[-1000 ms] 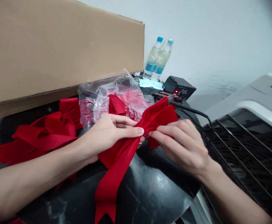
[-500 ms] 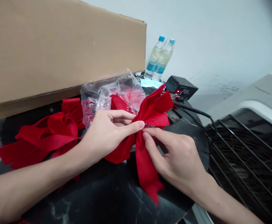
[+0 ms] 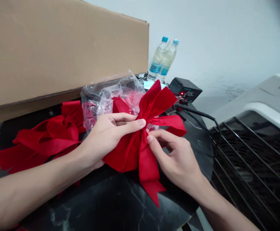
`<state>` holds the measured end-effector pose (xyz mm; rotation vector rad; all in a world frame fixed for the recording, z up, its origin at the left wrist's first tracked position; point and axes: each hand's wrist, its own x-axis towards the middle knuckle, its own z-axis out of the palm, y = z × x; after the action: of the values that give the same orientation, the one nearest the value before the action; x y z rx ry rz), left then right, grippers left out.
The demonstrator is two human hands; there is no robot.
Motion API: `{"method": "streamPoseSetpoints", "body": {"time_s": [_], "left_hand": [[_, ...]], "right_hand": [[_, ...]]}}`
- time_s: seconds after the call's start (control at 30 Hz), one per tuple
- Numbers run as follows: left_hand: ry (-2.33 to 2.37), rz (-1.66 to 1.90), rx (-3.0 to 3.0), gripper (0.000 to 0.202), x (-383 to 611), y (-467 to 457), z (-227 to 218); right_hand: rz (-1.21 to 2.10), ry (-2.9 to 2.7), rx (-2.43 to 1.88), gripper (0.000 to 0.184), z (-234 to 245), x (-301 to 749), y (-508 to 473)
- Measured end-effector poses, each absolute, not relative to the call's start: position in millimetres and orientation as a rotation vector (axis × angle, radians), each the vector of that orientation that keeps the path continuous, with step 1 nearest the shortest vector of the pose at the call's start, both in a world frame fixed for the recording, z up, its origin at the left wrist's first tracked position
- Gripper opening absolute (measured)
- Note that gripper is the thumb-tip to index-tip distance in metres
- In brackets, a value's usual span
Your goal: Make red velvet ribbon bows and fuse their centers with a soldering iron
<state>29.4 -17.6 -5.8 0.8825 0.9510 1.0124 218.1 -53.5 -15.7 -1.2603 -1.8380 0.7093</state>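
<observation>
1. Head view, sole camera. Red bow (image 3: 143,141) is between the two hands, held up over the dark, marbled worktop (image 3: 106,199).
2. Left hand (image 3: 111,133): gripping the bow at its gathered middle, thumb pressed on the front. Grip looks unchanged over the last second.
3. Right hand (image 3: 176,154): thumb and forefinger pinched on the fabric just below the gather. A second ago it was higher, out on the right-hand folds; now it works lower, by the hanging tail (image 3: 149,173).
4. Biggest change: the bow's upper loops now stand fanned upward, and the side tail (image 3: 176,123) sticks out to the right. The notched hanging tail has come round from the left to drop between the hands.
5. Judgement: the folds read as separate pieces now, so the shaping seems further along, though both hands are busy at the centre (a clear sliver shows there; too small to identify).
6. Unaltered nearby: second red bow (image 3: 58,131) on the left, clear plastic bag (image 3: 103,102) behind, cardboard box (image 3: 65,48) beyond.
</observation>
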Motion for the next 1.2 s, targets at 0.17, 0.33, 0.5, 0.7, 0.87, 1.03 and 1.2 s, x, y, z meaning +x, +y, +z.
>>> {"method": "streamPoseSetpoints", "body": {"time_s": [0.17, 0.33, 0.5, 0.7, 0.87, 1.03, 1.2], "left_hand": [[1.055, 1.095, 0.958, 0.028, 25, -11, 0], [1.044, 1.122, 0.952, 0.027, 20, -5, 0], [1.002, 1.135, 0.969, 0.023, 22, -7, 0], [0.984, 1.097, 1.013, 0.026, 24, -9, 1], [0.973, 1.1, 1.004, 0.023, 24, -10, 2], [0.976, 1.121, 1.001, 0.017, 27, -11, 3], [0.937, 1.102, 0.911, 0.013, 29, -14, -2]], "right_hand": [[1.033, -1.929, -1.323, 0.008, -10, 232, -59], [1.228, -2.265, -1.379, 0.013, 4, 254, -62], [0.744, -2.123, -1.411, 0.013, 20, 246, -50], [0.469, -2.007, -1.219, 0.013, 8, 212, -33], [0.212, -2.006, -1.166, 0.016, -1, 206, -33], [-0.018, -2.025, -1.083, 0.012, -5, 205, -35], [0.153, -1.956, -1.149, 0.01, -10, 201, -34]]}}
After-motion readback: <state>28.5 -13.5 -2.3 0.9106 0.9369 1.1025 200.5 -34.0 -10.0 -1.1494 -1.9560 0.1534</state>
